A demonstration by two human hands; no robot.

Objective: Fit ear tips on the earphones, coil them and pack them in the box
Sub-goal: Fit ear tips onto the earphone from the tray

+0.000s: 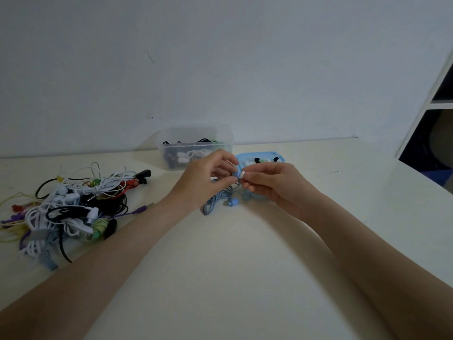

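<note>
The white table (232, 278) spreads beneath both of my forearms, its far edge meeting the wall beyond my fingertips. Well to the left of my left hand (206, 179) lies a tangled pile of earphones (71, 207) in white, black, green, purple and red. Just beyond my left fingers stands the clear plastic box (196, 148), with coiled cables inside it. Directly behind my right hand (272, 185) sits a shallow blue tray (279, 157) holding loose black, white and green ear tips. Below and between my two hands rests the blue earphone cable (215, 200), bunched on the table, with one blue earbud (232, 201) lying free just under my thumbs. My left thumb and curled fingers pinch the other blue earbud (235, 174); my right fingers, likewise curled, pinch a white ear tip (243, 174), which touches that earbud where my fingertips meet.
</note>
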